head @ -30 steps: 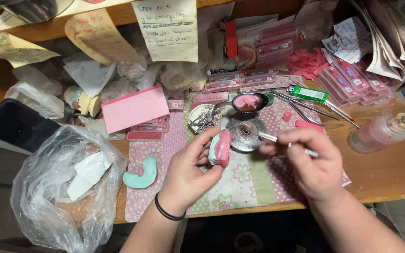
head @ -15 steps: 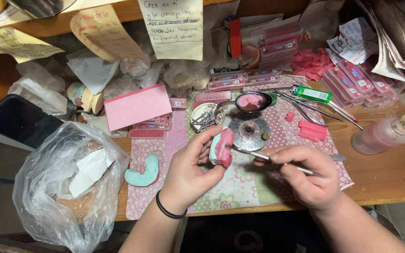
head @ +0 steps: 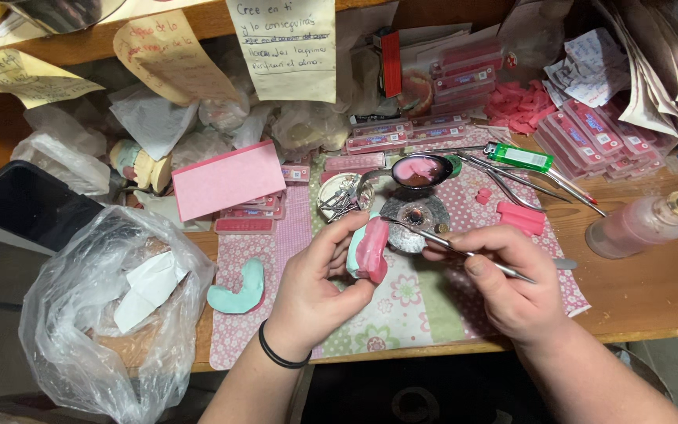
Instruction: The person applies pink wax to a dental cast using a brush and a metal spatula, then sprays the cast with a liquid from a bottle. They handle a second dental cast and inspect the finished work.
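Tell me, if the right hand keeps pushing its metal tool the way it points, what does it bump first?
Probably the pink and teal mould in the left hand: the tool in the right hand points left, its tip seemingly right at it.

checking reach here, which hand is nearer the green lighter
Right. The right hand is below the green lighter, just left of it; the left hand is much farther left, holding the pink mould.

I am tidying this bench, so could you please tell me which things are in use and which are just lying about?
In use:
left hand
pink-and-teal cast
right hand
metal spatula

Lying about:
green lighter
pink pad
plastic bag
spare teal cast
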